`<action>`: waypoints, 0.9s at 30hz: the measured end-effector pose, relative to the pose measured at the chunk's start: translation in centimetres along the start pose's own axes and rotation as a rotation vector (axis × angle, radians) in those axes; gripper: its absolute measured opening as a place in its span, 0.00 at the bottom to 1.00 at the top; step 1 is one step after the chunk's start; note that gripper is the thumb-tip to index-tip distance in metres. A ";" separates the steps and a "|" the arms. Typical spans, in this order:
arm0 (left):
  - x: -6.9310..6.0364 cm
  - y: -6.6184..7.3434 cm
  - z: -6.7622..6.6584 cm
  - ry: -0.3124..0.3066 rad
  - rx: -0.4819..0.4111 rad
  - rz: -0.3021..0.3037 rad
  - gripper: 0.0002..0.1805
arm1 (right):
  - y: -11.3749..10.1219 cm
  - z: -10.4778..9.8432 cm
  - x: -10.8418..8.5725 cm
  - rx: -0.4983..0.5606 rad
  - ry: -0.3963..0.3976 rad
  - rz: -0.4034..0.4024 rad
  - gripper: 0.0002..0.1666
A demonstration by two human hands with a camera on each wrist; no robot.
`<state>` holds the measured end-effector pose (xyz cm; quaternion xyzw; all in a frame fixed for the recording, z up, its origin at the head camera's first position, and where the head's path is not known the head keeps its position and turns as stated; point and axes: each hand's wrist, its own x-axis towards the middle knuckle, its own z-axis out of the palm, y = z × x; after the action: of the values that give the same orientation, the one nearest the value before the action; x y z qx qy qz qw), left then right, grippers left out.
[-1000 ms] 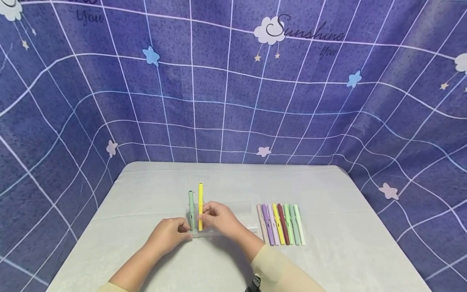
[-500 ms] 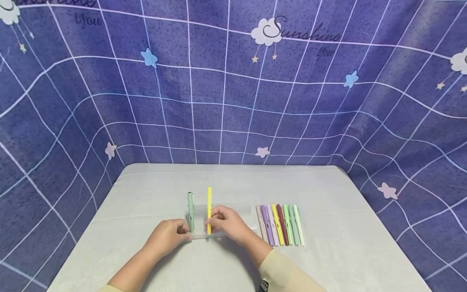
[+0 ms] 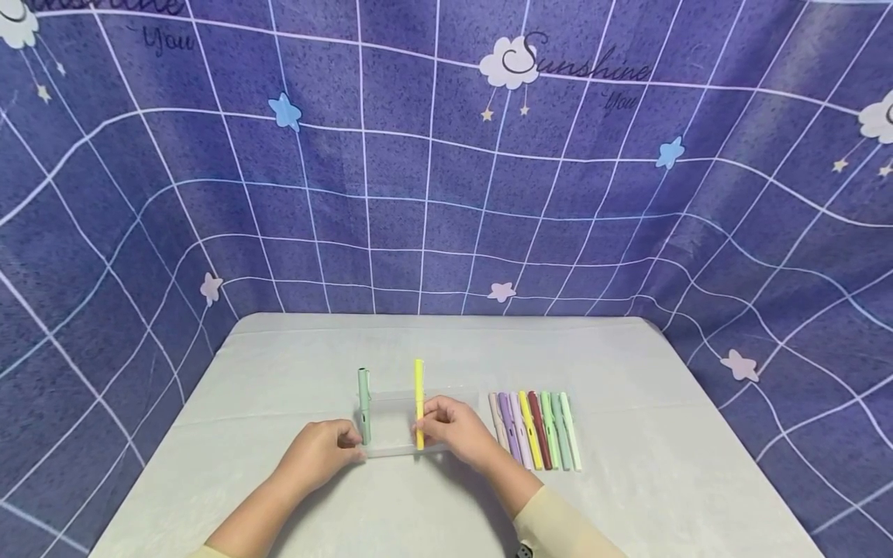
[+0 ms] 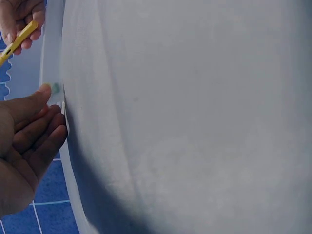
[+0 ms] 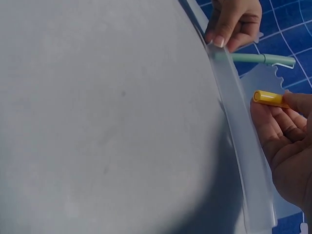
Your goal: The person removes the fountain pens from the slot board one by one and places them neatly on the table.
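Note:
My right hand (image 3: 453,430) pinches a yellow pen (image 3: 419,391) between thumb and fingers, upright over the middle of a clear plastic pen stand (image 3: 392,425). In the right wrist view, the lower end of the yellow pen (image 5: 265,98) is apart from the front strip of the stand (image 5: 239,141). A sage green pen (image 3: 364,399) stands upright at the stand's left end. My left hand (image 3: 324,448) pinches the left front corner of the stand, as the right wrist view shows with the thumb of that hand (image 5: 234,24) on the strip.
To the right of the stand lies a row of several pens (image 3: 535,430), side by side: beige, purple, lilac, yellow, dark red and greens. A pale cloth covers the table (image 3: 628,496). Behind and at both sides hangs a purple-blue gridded curtain (image 3: 432,194).
My right hand has carried the yellow pen to the right, from beside the sage green pen to the middle of the stand. The left hand stays at the corner.

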<state>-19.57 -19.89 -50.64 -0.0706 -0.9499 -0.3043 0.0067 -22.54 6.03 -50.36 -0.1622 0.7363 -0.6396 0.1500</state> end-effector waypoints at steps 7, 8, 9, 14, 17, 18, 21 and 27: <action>-0.1 0.1 0.0 -0.001 -0.003 0.004 0.10 | 0.1 -1.4 -1.0 -0.020 0.032 0.020 0.13; -0.1 0.1 0.0 -0.003 -0.004 0.005 0.10 | 0.2 -1.6 -1.2 -0.024 0.038 0.023 0.12; -0.2 0.1 0.0 -0.002 -0.006 0.003 0.10 | 0.2 -1.8 -1.3 -0.028 0.043 0.026 0.12; -0.1 0.0 0.0 0.003 -0.004 0.009 0.10 | 0.5 -3.1 -2.0 -0.048 0.064 0.035 0.13; 0.0 -0.1 0.1 0.006 0.001 0.007 0.10 | 0.5 -3.8 -2.4 -0.056 0.076 0.044 0.12; 0.0 -0.1 0.1 0.006 0.001 0.005 0.11 | 0.5 -4.0 -2.5 -0.064 0.081 0.046 0.12; 0.0 -0.1 0.1 -0.001 -0.002 0.001 0.11 | 0.5 -4.8 -2.9 -0.077 0.100 0.054 0.12; -0.1 0.0 -0.1 -0.009 -0.009 0.000 0.11 | 0.4 -6.2 -3.8 -0.096 0.142 0.079 0.14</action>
<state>-19.51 -19.91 -50.58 -0.0722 -0.9485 -0.3084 0.0019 -21.82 13.29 -49.89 -0.0942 0.7808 -0.6069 0.1144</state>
